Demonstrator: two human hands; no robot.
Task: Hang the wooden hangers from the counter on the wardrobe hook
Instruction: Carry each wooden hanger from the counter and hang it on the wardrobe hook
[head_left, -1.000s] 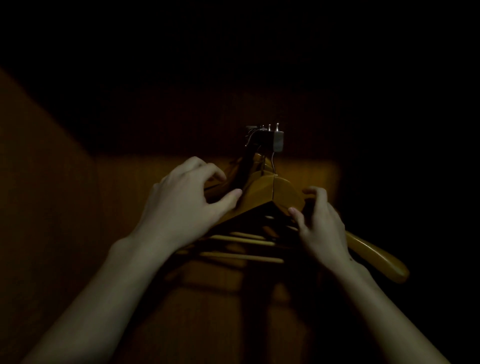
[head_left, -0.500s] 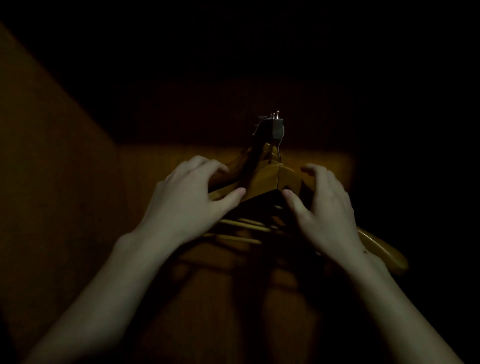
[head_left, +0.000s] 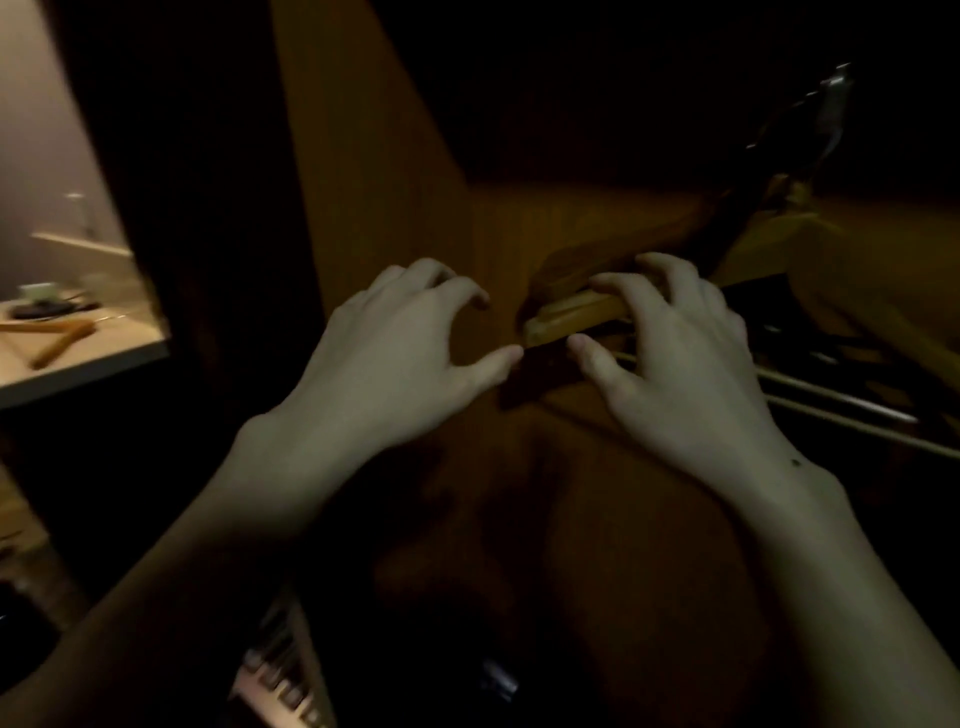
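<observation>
Two hands work close together. Your right hand (head_left: 675, 353) grips the hangers (head_left: 571, 314) by the near arm, fingers over and thumb under. Your left hand (head_left: 395, 358) is loosely curled and holds nothing, just beside that arm's tip. The arm points left and rises rightward toward the hook (head_left: 831, 98). The wall (head_left: 363, 182) crowds your left hand, and another hanger (head_left: 57, 338) lies on the counter (head_left: 114, 353).

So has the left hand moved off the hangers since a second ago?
Yes. The left hand has gone left, away from the hook, past the hangers and their left tips, gripping nothing.
</observation>
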